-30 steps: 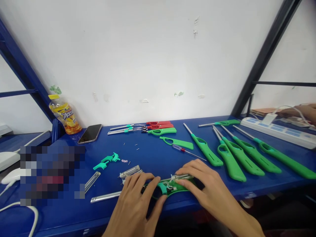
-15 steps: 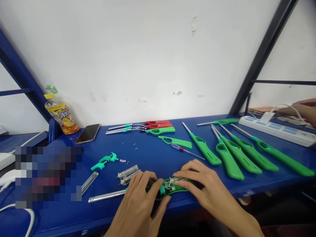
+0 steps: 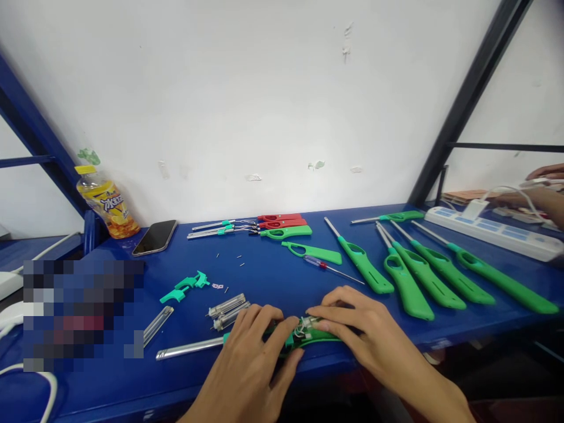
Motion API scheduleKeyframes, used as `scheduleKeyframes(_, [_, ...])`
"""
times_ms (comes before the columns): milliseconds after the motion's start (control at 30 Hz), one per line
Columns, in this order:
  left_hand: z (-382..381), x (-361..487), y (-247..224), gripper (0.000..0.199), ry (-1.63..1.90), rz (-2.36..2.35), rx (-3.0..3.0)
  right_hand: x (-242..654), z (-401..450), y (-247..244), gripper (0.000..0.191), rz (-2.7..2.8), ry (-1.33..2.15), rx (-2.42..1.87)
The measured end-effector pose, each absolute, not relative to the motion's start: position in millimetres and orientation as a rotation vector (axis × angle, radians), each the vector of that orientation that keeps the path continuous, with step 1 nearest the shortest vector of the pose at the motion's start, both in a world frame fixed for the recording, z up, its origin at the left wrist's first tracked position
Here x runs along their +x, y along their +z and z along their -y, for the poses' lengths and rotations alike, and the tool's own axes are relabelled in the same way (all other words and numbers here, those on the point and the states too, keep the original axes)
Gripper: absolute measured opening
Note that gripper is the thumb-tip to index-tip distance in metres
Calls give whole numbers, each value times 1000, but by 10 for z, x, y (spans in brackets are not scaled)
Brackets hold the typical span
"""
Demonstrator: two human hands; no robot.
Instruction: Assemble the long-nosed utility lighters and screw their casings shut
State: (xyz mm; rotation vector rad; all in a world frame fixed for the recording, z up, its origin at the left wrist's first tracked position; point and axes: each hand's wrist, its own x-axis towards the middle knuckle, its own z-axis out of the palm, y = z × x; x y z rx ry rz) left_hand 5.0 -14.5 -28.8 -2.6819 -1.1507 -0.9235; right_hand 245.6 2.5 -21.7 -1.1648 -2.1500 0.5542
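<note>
Clear canister [image 3: 310,322] now lower in green shell [image 3: 320,335], likely nearer seated. My right hand [image 3: 366,329] curls round it; left hand [image 3: 253,348] pinches the shell's left part.

Phone [image 3: 155,238] lay right of bottle [image 3: 108,205], back left on table [image 3: 273,279]. Screwdriver [image 3: 324,266] lay before loose shell [image 3: 326,254], lighters [image 3: 425,275] right, power strip [image 3: 496,231] far right. Open lighter [image 3: 316,336] lay front, under left hand [image 3: 254,343], right hand [image 3: 368,326].

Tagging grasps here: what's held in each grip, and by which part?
Left grip: the opened green lighter, around its trigger end. Right grip: the clear tank at the handle end; exact contact partly hidden.
</note>
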Motion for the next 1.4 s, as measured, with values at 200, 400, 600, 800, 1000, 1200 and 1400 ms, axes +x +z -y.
scheduleKeyframes(200, [126,31,-298,30,-977,1168,-2706,2463,-32,-190,28,2180,546,-1134])
scheduleKeyframes(400, [137,39,-312,29,-996,1179,-2715,2455,-29,-183,30,2219,515,-1126])
scheduleKeyframes(600, [142,45,-303,27,-977,1173,-2750,2469,0,-167,31,2239,488,-1139])
scheduleKeyframes(800, [144,42,-297,27,-954,1157,-2760,2471,-12,-149,32,2259,481,-1126])
scheduleKeyframes(1000, [139,31,-290,26,-898,1177,-2797,2462,-2,-137,32,2276,489,-1138])
scheduleKeyframes(1200, [130,26,-303,28,-911,1164,-2778,2464,24,-146,32,2304,453,-1155])
scheduleKeyframes(1400, [132,17,-309,26,-941,1139,-2752,2473,47,-114,32,2316,464,-1184])
